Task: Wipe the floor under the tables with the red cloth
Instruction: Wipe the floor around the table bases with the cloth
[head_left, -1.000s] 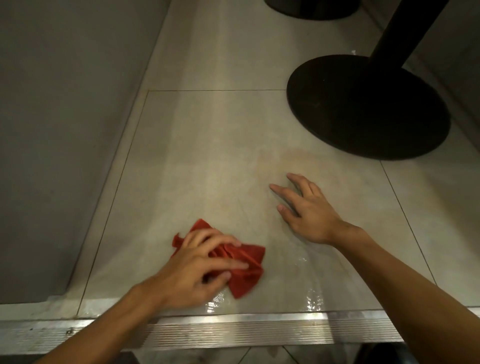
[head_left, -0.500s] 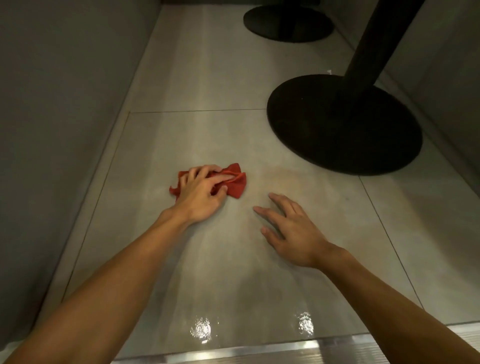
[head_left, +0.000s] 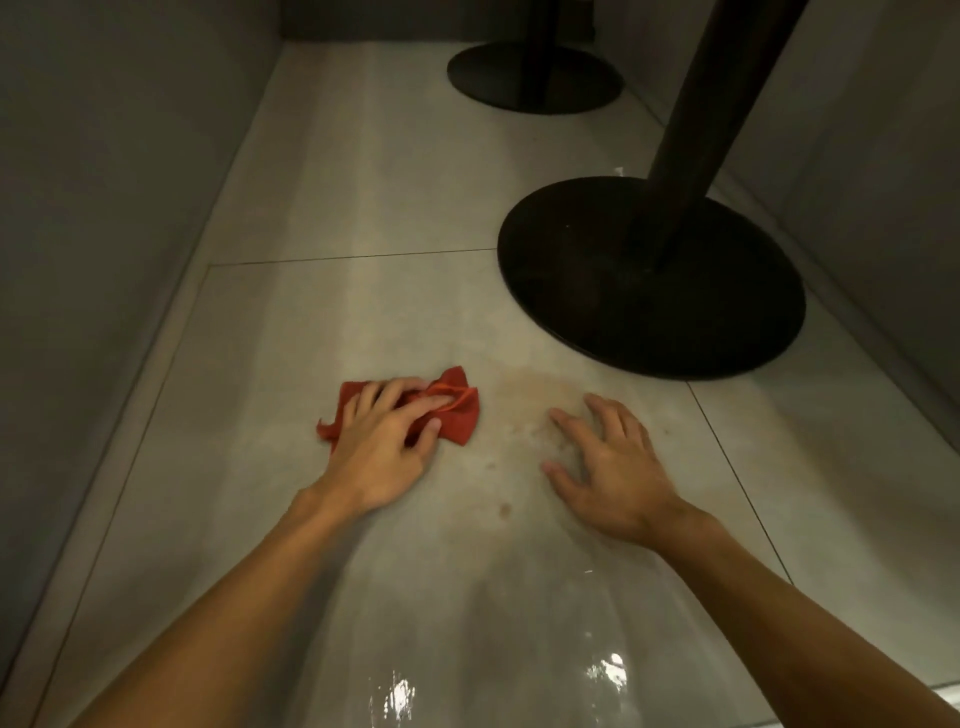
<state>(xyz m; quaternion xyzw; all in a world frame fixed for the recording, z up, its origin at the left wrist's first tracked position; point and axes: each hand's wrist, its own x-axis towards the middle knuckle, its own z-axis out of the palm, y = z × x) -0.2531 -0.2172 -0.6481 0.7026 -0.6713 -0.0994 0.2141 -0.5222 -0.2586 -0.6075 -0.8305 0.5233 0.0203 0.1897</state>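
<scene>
Near base (head_left: 649, 291): black round table foot with post, standing on the floor (head_left: 363, 208).
Cloth (head_left: 460, 423): red, crumpled, on the tile forward-left of the near base, well apart from it.
Left hand (head_left: 382, 452): on the cloth, fingers and thumb curled over it, gripping.
Right hand (head_left: 610, 467): flat on the floor just in front of the near base, fingers spread, holding nothing.
Stain (head_left: 524, 392): brownish, between cloth and right hand.
Far base (head_left: 535, 78): behind the near base.
</scene>
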